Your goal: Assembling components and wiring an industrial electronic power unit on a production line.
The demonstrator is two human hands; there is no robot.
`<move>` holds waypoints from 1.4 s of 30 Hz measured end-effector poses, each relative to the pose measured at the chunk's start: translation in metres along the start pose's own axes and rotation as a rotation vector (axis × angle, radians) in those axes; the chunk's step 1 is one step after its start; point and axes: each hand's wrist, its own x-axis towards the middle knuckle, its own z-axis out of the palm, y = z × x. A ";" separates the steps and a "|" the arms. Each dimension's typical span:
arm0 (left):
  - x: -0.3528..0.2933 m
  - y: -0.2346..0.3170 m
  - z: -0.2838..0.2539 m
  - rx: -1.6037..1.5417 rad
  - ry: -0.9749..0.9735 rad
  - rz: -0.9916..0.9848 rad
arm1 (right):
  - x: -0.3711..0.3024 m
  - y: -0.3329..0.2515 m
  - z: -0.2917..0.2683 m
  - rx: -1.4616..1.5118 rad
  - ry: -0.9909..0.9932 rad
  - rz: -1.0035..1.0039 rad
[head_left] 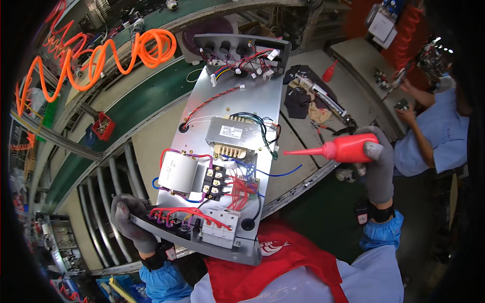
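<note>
A metal chassis (214,98) with electrical parts lies tilted in front of me, its near end close to my red apron. My left hand (132,222), in a grey glove, is closed around the near left corner of its end panel. The plate carries a transformer (225,132), a silver box-shaped part (178,172), a black terminal block (213,183) and a white breaker (221,230). Loose wires with white plugs hang at the far panel. My gloved right hand (381,169) grips a red squeeze bottle (346,149); its long nozzle points left, just right of the chassis.
Metal rollers (103,202) lie at left, beside a green belt (136,96). An orange coiled hose (96,70) hangs at upper left. Another red bottle (330,71) and a dark cloth (298,103) rest on the far bench. A co-worker (437,134) works at right.
</note>
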 end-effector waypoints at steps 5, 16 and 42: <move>0.004 -0.006 -0.004 -0.073 0.094 -0.066 | 0.031 0.057 -0.012 0.002 -0.208 0.188; 0.001 0.002 0.005 -0.107 0.211 -0.104 | 0.089 0.126 0.013 0.342 -0.632 0.229; 0.003 0.002 0.002 -0.027 0.257 -0.099 | 0.113 0.126 0.031 0.195 -0.730 -0.067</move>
